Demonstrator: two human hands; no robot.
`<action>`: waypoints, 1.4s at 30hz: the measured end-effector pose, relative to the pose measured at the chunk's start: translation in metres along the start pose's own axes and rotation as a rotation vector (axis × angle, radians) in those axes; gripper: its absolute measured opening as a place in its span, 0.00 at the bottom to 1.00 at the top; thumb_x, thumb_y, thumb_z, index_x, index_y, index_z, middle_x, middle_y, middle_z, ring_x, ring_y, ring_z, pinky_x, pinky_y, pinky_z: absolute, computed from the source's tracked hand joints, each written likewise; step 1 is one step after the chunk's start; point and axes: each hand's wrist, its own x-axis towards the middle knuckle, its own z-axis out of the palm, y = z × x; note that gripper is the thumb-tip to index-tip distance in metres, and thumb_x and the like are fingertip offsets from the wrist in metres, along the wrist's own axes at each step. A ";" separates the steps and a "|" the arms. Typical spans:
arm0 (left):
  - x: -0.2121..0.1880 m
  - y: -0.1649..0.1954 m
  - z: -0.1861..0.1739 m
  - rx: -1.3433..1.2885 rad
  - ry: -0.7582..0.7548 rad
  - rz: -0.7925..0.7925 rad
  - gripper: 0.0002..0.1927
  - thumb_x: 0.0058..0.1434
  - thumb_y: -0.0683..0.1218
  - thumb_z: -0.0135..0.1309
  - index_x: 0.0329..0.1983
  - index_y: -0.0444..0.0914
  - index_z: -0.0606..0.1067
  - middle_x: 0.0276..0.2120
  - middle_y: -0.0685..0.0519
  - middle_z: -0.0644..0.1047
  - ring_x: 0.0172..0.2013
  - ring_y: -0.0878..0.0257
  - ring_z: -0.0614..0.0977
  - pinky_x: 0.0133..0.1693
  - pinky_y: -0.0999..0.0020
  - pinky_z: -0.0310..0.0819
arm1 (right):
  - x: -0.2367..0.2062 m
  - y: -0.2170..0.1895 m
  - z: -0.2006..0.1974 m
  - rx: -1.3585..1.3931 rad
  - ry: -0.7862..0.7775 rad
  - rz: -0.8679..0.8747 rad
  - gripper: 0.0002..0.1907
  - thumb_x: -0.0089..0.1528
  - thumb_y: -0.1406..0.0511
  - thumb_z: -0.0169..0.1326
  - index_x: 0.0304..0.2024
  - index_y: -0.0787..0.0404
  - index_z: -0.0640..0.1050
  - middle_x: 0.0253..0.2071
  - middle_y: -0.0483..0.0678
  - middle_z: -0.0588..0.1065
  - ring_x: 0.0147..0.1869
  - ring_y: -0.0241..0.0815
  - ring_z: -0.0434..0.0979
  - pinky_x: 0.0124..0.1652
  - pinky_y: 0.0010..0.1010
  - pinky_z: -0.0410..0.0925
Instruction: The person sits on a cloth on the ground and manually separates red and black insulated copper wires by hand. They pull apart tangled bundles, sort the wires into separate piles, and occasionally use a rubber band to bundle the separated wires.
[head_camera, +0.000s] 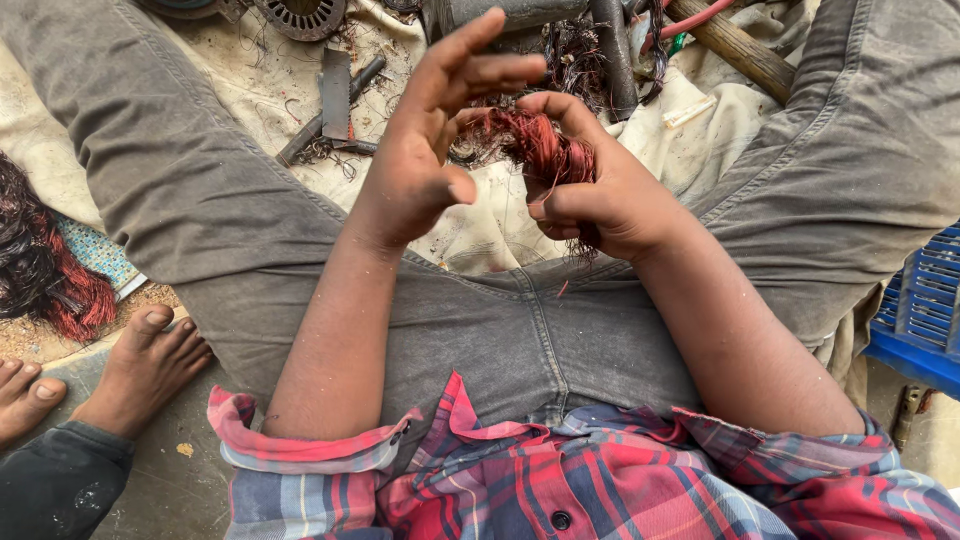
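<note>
My right hand (600, 190) is closed around a tangled bundle of reddish copper wire (535, 145), held above my lap. My left hand (430, 140) hovers just left of the bundle with fingers spread and curled, fingertips near the wire's top; it grips nothing that I can see. Both forearms come out of rolled-up red and blue plaid sleeves. I sit with my legs apart in grey trousers.
A dirty cloth (250, 90) between my legs carries a flat metal tool (335, 95), a wooden handle (735, 45) and dark motor parts (300, 15). A heap of dark and red wire (45, 270) lies left. Another person's bare feet (140, 365) rest lower left. A blue crate (925, 310) stands right.
</note>
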 end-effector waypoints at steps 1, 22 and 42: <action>0.001 -0.002 0.001 -0.111 -0.002 0.027 0.61 0.45 0.80 0.61 0.77 0.48 0.58 0.68 0.53 0.71 0.69 0.61 0.71 0.74 0.59 0.65 | -0.002 0.001 -0.001 0.123 -0.043 0.044 0.44 0.53 0.76 0.57 0.71 0.59 0.59 0.38 0.46 0.70 0.28 0.32 0.65 0.26 0.23 0.61; 0.013 0.002 0.034 -0.464 0.287 -0.045 0.27 0.74 0.63 0.54 0.55 0.34 0.75 0.16 0.58 0.65 0.14 0.70 0.70 0.21 0.75 0.66 | 0.009 0.032 0.027 0.280 -0.092 0.203 0.22 0.56 0.76 0.53 0.50 0.57 0.64 0.26 0.45 0.64 0.22 0.32 0.58 0.21 0.24 0.55; 0.044 -0.063 0.028 -0.656 0.735 -0.196 0.16 0.72 0.55 0.47 0.38 0.38 0.67 0.15 0.59 0.61 0.13 0.69 0.65 0.17 0.69 0.66 | 0.035 0.038 0.001 -0.444 0.205 0.012 0.41 0.55 0.71 0.62 0.65 0.60 0.54 0.49 0.62 0.75 0.45 0.54 0.83 0.43 0.39 0.74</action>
